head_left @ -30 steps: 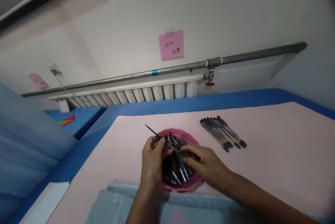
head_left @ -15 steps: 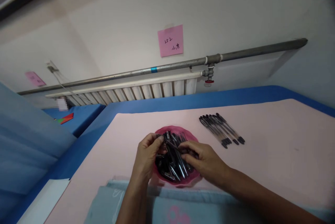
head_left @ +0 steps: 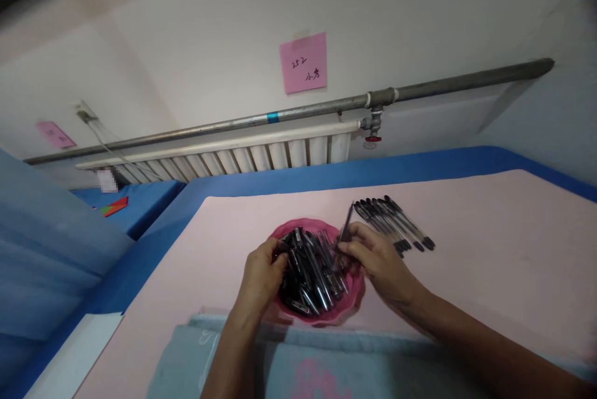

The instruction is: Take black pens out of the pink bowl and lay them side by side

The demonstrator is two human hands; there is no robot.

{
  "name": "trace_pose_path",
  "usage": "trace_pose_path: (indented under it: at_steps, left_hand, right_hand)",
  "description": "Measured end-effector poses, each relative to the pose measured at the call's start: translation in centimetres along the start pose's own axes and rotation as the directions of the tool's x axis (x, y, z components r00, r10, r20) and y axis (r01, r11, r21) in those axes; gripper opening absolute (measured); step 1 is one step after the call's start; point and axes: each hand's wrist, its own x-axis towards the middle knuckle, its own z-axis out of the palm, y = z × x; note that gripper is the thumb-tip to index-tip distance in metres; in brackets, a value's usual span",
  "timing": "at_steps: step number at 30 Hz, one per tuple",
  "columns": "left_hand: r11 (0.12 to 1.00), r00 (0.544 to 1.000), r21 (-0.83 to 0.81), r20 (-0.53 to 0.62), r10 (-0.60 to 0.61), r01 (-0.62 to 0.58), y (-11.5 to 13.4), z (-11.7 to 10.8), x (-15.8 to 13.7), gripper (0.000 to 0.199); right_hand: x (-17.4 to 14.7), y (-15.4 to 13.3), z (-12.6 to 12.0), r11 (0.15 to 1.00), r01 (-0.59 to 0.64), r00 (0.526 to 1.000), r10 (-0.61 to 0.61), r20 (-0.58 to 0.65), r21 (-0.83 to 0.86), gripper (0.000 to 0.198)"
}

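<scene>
Right hand (head_left: 380, 265) pinches a slim pen piece (head_left: 347, 225)
Left hand (head_left: 261, 273) curls over the pink bowl's (head_left: 351, 307) edge, whether gripping I cannot tell; pen parts (head_left: 319, 278) lie between both hands, pens (head_left: 394, 223) beyond the right fingertips (head_left: 344, 248).

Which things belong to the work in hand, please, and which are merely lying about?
In the work:
slim pen piece, in the right hand
pen parts in the pink bowl, left hand at its rim
row of pens alongside

Apparently lying about:
pale blue cloth
white sheet
red-and-green item
</scene>
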Motion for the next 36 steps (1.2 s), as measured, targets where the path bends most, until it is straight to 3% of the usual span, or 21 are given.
trace_pose_path:
  at_steps: [6, 11, 17, 25, 27, 30, 33, 36]
  left_hand:
    - [0.948, 0.981, 0.257, 0.098, 0.167, -0.187, 0.0, 0.4, -0.2, 0.028]
    - [0.956, 0.981, 0.229, -0.004, 0.192, -0.186, 0.2, 0.3, -0.1, 0.028]
    - [0.903, 0.951, 0.308, 0.019, 0.309, -0.299, 0.5, 2.0, -0.3, 0.029]
    - [0.96, 0.968, 0.171, -0.086, 0.236, -0.219, 0.5, 1.9, -0.3, 0.02]
    - [0.984, 0.977, 0.098, -0.14, 0.161, -0.148, 0.7, 1.4, -0.2, 0.017]
    - [0.977, 0.992, -0.214, -0.122, -0.036, 0.009, 1.3, 0.9, -0.1, 0.02]
    - [0.816, 0.978, -0.55, 0.01, -0.208, 0.18, 2.0, 0.6, -0.1, 0.022]
    - [0.682, 0.963, -0.695, 0.055, -0.265, 0.228, 2.5, 0.5, -0.2, 0.027]
  right_hand:
    - [0.1, 0.1, -0.1, 0.998, -0.047, 0.999, 0.047, -0.002, 0.033, 0.01]
    - [0.0, 0.2, -0.1, 0.999, -0.041, 0.999, 0.041, 0.003, 0.023, 0.009]
    - [0.1, 0.0, 0.0, 1.0, -0.03, 0.999, 0.03, 0.015, 0.005, 0.008]
    - [0.0, 0.4, 0.0, 0.999, -0.006, 0.999, 0.009, 0.047, -0.054, 0.009]
    - [-0.1, 0.4, 0.1, 0.995, 0.039, 0.998, -0.033, 0.06, -0.094, 0.006]
    - [-0.4, 0.2, 0.2, 0.968, 0.131, 0.986, -0.105, 0.128, -0.214, 0.004]
    - [-0.6, 0.3, 0.3, 0.912, 0.226, 0.96, -0.148, 0.237, -0.344, 0.009]
    - [-0.7, 0.6, 0.3, 0.851, 0.297, 0.934, -0.165, 0.315, -0.434, 0.015]
